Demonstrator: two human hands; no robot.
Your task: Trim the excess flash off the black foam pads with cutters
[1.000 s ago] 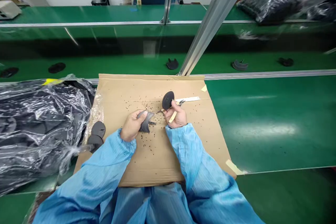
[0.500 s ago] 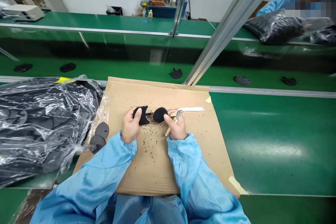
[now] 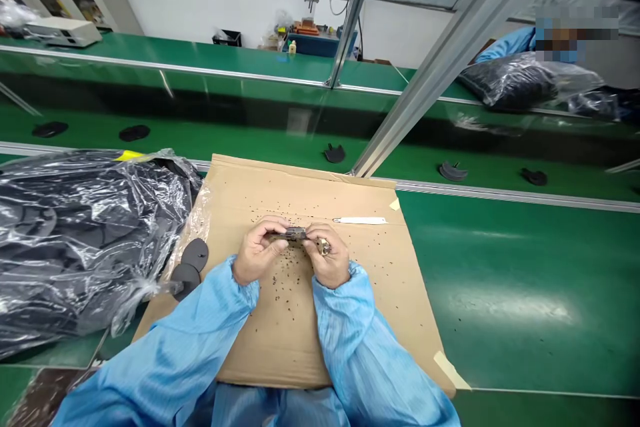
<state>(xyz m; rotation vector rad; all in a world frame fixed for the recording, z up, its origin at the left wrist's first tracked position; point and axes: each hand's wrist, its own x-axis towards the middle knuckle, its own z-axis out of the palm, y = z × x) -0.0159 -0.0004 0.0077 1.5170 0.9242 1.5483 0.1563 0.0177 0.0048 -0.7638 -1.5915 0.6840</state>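
Closer together than half a second ago, my left hand [image 3: 257, 250] and right hand [image 3: 327, 257] have brought in the notched black piece and the round one that they held side by side, with a gap between. Now I see only dark edges [image 3: 296, 233] between my fingertips, and I cannot tell which piece is which. Both hands are pinching, the left at the left end, the right at the right end; a glint of the nippers [image 3: 325, 247] shows in my right palm.

Nearest me are my blue sleeves [image 3: 205, 320], resting over a cardboard sheet [image 3: 280, 353] that has black crumbs [image 3: 287, 287] scattered below and around my hands. Left of my left hand, two dark grey discs [image 3: 194, 253] overlap beside a clear plastic bag [image 3: 90, 233] of dark pieces. Green tabletop [image 3: 500, 260] spreads right of my right hand. Just beyond that hand lies a white strip [image 3: 361, 220]. Farther ahead, a notched black part [image 3: 334, 153] sits near a slanting metal post [image 3: 430, 57]. Well beyond, far right, another person's blue sleeve [image 3: 507, 45] shows behind a filled bag [image 3: 515, 80].
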